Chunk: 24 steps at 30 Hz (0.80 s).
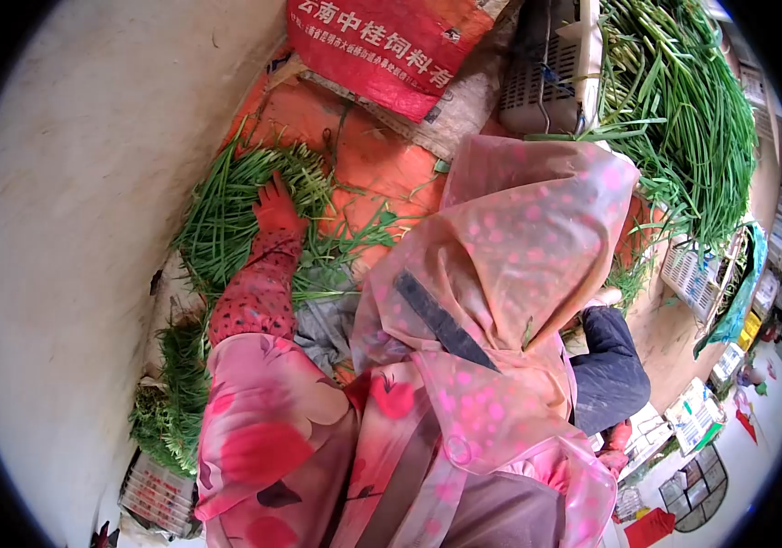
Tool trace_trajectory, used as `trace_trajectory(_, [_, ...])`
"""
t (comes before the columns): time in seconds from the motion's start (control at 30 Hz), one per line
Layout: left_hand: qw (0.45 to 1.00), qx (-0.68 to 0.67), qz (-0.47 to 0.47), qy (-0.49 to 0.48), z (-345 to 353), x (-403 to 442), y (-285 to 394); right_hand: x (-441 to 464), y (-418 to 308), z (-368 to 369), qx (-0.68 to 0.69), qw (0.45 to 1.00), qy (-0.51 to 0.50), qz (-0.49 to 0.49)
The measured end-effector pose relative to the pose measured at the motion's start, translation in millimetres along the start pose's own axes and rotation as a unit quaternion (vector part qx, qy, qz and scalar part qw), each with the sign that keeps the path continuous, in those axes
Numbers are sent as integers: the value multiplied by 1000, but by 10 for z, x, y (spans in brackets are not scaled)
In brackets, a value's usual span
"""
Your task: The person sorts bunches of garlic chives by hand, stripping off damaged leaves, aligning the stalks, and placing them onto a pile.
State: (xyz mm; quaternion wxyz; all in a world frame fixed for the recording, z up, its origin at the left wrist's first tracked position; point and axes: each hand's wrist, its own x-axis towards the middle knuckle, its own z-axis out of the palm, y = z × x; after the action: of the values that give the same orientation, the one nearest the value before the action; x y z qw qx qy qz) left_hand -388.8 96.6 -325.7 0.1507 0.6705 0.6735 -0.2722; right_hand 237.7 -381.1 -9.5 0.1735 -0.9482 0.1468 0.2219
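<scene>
My left hand, in a red glove with a spotted red sleeve cuff, lies on a pile of long, thin green leafy stalks. Its fingers are stretched out over the stalks. At the lower right, beside a dark trouser leg, my right hand shows only in part in a red glove; its fingers are hidden. A pink-spotted plastic apron covers my lap, with a dark flat strip lying across it. Loose green leaves are scattered on the orange sheet near my left hand.
A large heap of long green stalks fills the upper right, beside a plastic crate. A red printed sack lies at the top. More greens lie at the lower left above another crate. A pale wall borders the left.
</scene>
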Motion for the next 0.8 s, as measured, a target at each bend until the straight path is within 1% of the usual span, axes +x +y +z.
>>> trace_trajectory(0.07, [998, 45, -31, 36, 75, 96, 25, -40, -36, -14, -10, 1000, -4, 7])
trace_trajectory(0.1, [998, 42, -27, 32, 79, 147, 31, -51, -68, -23, -13, 1000, -8, 9])
trace_trajectory(0.17, [985, 80, -7, 150, 62, 211, -21, -106, -81, -92, -20, 1000, -9, 16])
trace_trajectory(0.2, [986, 79, -5, 146, 173, 281, -48, -119, -92, -118, -26, 999, -10, 22])
trace_trajectory(0.27, [992, 86, -29, 83, 453, 424, -78, -109, -109, -125, -28, 999, -10, 29])
trace_trajectory(0.3, [992, 85, -28, 84, 497, 469, -72, 29, 30, -162, 18, 1000, 10, 21])
trace_trajectory(0.37, [990, 70, -25, 120, 581, 444, -83, 103, 61, -217, 9, 1000, -3, 20])
trace_trajectory(0.4, [991, 70, -25, 116, 512, 381, -86, 116, 37, -231, 2, 1000, -18, 17])
trace_trajectory(0.47, [995, 70, 9, 65, 161, 249, -84, 49, -111, -200, -9, 999, -9, 31])
trace_trajectory(0.5, [999, 8, 21, 50, 111, 267, -186, 74, -155, -222, -67, 997, 1, 33])
trace_trajectory(0.53, [999, 10, 19, 47, 68, 215, -262, 111, -172, -254, -125, 991, 10, 35])
trace_trajectory(0.6, [987, -138, 44, 73, -220, 104, -410, 336, -166, -331, -187, 982, 5, 7])
trace_trajectory(0.63, [987, -135, 41, 74, -386, 72, -486, 446, -220, -379, -245, 970, -4, 5])
trace_trajectory(0.67, [986, -160, 34, 41, -555, 46, -572, 538, -267, -397, -301, 954, -14, 3])
trace_trajectory(0.7, [982, -186, 28, 8, -653, 30, -648, 715, -203, -464, -299, 954, -19, 2])
trace_trajectory(0.73, [983, -183, 28, 12, -660, 42, -748, 775, -212, -483, -379, 923, 8, -58])
trace_trajectory(0.8, [962, -262, 67, 34, -653, 97, -942, 847, -240, -536, -523, 832, 65, -175])
